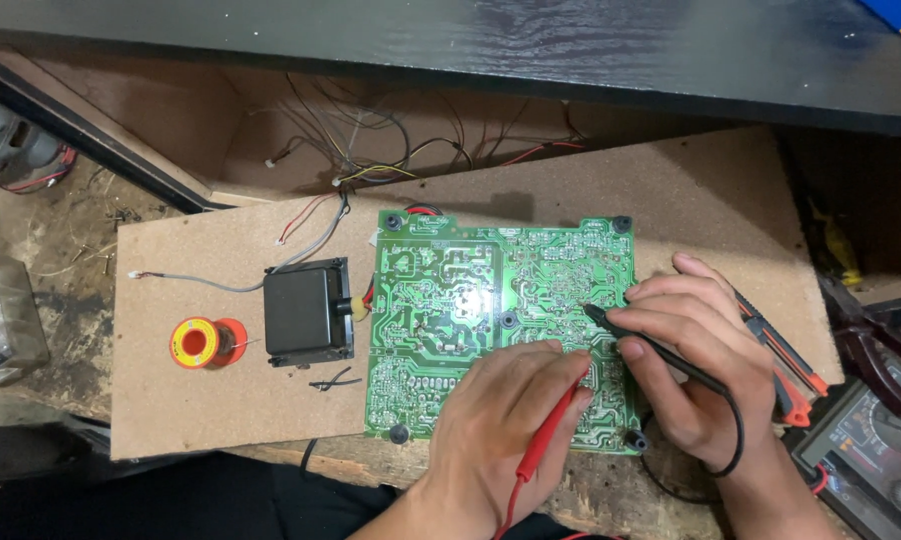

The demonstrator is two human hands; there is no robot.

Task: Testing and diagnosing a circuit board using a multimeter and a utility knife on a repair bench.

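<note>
Two probes on a green board, tips pointing up and left.

Left hand pinches the red probe, which slants up-right; right hand grips the black probe, tip up-left on the board. The board lies flat, long side left-right. Beyond: black box, solder spool, loose wires.

The circuit board lies on the panel before me. Left of it sits the transformer box, and further left the solder spool. The meter lies at my right, on the counter.
</note>
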